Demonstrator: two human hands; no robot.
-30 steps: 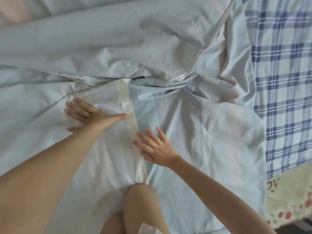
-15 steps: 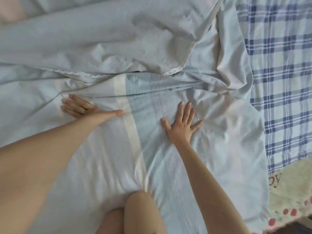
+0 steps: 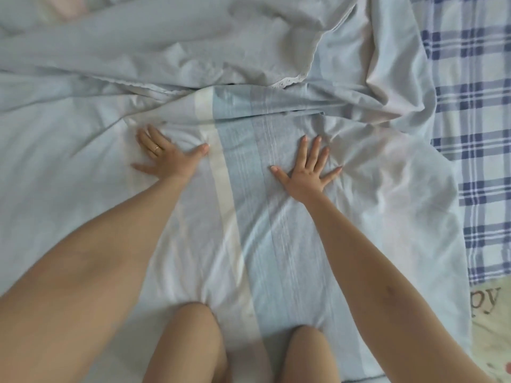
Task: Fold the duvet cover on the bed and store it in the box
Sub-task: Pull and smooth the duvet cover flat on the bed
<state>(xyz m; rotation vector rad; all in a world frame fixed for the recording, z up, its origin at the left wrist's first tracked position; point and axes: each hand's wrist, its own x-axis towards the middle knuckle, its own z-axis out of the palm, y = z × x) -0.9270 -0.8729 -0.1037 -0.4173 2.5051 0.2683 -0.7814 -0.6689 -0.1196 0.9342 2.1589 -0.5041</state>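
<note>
- A small pink patch (image 3: 72,6) shows at the far left corner, past the bunched cloth.
- The duvet cover (image 3: 69,161), pale blue, lies spread across the bed right under the person. It is flat and smooth near them, and heaped in loose folds along the far side.
- The left hand (image 3: 166,158) rests palm down on the cover. Its fingers are straight and somewhat spread, and the thumb stretches out sideways.
- A ring (image 3: 156,148) sits on one of that hand's fingers.
- A white stripe (image 3: 221,186) runs down the cover away from the folds, and the left thumb tip just touches its edge.
- Two bare knees (image 3: 190,341) rest on the cover at the near edge, between the forearms.
- A wider blue band (image 3: 254,217) with thin pale lines lies just beside the white stripe.
- A lace trim (image 3: 287,82) edges the top fold, beyond both hands.
- The right hand (image 3: 307,175) lies flat on the striped band, palm down, with all five fingers fanned wide apart.
- A blue-and-white checked sheet (image 3: 470,120) shows beside the cover's right edge.
- A cream cloth (image 3: 489,327) with the printed letters "py" lies at the near right.
</note>
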